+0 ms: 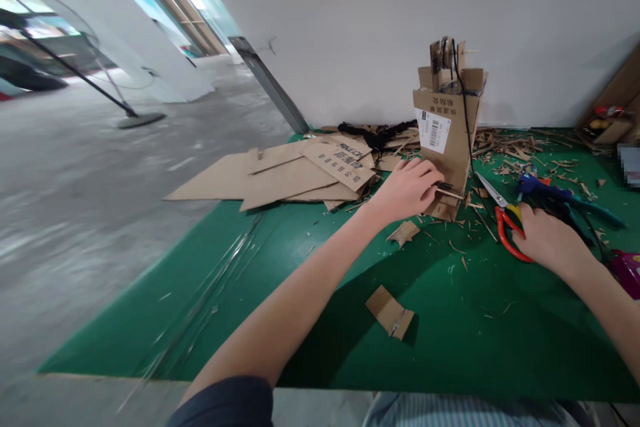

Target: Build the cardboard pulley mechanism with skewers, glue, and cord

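Observation:
A tall cardboard model (447,127) with a white barcode label and a black cord over its top stands on the green table (280,267). My left hand (407,188) rests against its lower left side, fingers curled round the base where thin sticks poke out. My right hand (549,239) lies on the table over the red handles of a pair of scissors (503,213), fingers bent down onto them. Whether it grips them I cannot tell.
Flat cardboard sheets (285,173) lie piled at the table's far left. Small cardboard scraps (391,312) and slivers are scattered around. A blue glue gun (543,188) lies right of the scissors. A white wall panel stands behind; an open box (607,117) sits at far right.

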